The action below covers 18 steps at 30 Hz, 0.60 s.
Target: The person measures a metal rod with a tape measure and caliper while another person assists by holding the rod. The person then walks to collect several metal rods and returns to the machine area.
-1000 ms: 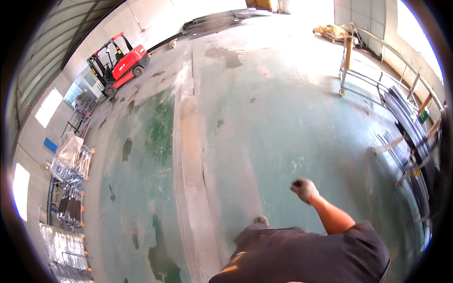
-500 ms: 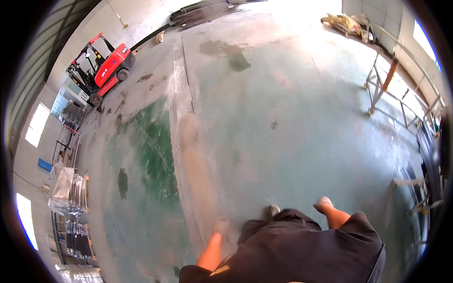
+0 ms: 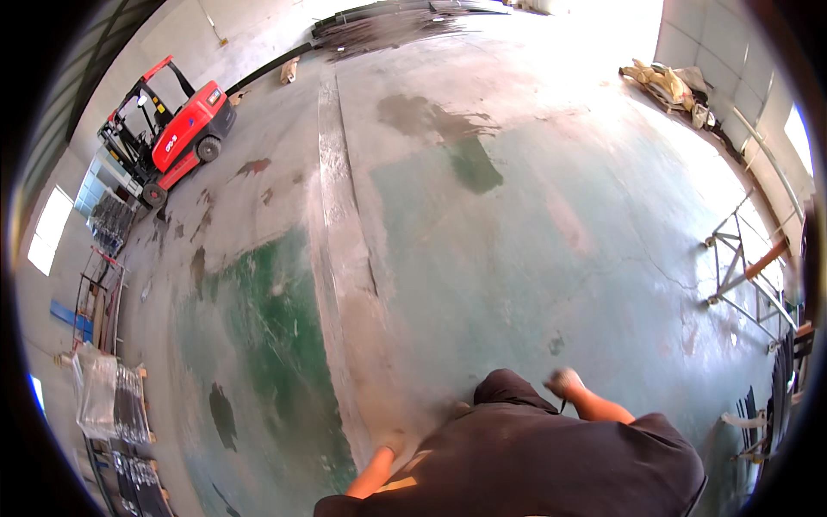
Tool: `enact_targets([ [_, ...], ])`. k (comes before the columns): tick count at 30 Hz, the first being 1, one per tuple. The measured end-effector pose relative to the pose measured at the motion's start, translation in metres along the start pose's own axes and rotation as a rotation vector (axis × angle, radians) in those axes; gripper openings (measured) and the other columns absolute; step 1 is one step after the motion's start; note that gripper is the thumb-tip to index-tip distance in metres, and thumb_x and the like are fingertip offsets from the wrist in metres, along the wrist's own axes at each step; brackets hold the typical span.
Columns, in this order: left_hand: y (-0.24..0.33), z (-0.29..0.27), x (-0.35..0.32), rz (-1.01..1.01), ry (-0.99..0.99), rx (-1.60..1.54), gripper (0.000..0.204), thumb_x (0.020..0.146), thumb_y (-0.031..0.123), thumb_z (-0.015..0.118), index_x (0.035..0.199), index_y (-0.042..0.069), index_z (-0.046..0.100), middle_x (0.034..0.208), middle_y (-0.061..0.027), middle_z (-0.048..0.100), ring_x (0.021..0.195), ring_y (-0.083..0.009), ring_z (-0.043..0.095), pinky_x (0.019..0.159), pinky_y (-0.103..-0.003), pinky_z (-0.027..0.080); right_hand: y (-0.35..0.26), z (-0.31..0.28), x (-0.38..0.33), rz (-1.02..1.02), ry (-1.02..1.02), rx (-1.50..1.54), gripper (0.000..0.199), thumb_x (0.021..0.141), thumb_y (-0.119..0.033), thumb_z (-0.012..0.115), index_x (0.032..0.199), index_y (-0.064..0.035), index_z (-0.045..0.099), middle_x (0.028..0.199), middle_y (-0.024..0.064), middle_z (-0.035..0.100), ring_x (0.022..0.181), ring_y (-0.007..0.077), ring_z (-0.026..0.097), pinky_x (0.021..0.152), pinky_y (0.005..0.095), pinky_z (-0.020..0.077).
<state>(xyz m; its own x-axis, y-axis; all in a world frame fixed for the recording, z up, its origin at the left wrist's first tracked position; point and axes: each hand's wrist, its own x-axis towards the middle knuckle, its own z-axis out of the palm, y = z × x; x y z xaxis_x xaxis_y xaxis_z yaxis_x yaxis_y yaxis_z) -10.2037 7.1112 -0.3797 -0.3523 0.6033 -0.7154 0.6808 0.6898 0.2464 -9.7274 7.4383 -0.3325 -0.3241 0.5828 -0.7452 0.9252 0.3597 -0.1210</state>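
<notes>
My left hand [image 3: 394,442], in a pale glove, hangs low at my left side over the grey floor strip. Its fingers are blurred, and I cannot tell whether it holds anything. My right hand [image 3: 564,382], also in a light glove, is out in front of my right hip with the fingers curled closed. A thin dark bit shows just under it, too small to name. Neither hand touches any object around me. My dark shirt and one bent knee [image 3: 508,388] fill the lower middle.
A red forklift [image 3: 185,129] stands at far left. Wrapped bundles [image 3: 108,396] line the left wall. A wheeled metal frame [image 3: 741,258] and dark long pieces [image 3: 780,379] stand at right. Yellowish sacks [image 3: 663,86] lie far right; a dark pile [image 3: 388,30] lies far ahead. A raised strip [image 3: 336,181] crosses the floor.
I have walked forward: floor stains, the wheeled frame and the wall bundles have shifted nearer. My right hand has come inward and a knee has risen in front.
</notes>
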Motion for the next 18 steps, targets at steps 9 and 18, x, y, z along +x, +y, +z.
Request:
enact_targets([
  [9,0.023,-0.407,0.407,-0.268,0.414,-0.673,0.030,0.090,0.021,0.062,0.108,0.005,0.080,0.093,-0.0141,0.079,0.086,-0.0276,0.074,0.081,-0.041,0.059,-0.015,-0.187,0.375,0.004,-0.398,-0.383,0.023,0.094,-0.022,0.069,0.109,-0.0141,0.085,0.121,0.0124,0.079,0.113,0.0316,0.074,0.095,0.0460,0.0587],
  [18,0.162,-0.677,0.677,-0.099,0.203,-0.562,0.043,0.093,0.032,0.069,0.126,0.006,0.076,0.129,-0.0216,0.073,0.125,-0.0360,0.068,0.105,-0.049,0.053,-0.433,-0.912,0.753,-0.248,0.481,0.587,0.035,0.092,-0.034,0.077,0.113,-0.0060,0.077,0.106,0.0156,0.079,0.097,0.0278,0.076,0.088,0.0396,0.0577],
])
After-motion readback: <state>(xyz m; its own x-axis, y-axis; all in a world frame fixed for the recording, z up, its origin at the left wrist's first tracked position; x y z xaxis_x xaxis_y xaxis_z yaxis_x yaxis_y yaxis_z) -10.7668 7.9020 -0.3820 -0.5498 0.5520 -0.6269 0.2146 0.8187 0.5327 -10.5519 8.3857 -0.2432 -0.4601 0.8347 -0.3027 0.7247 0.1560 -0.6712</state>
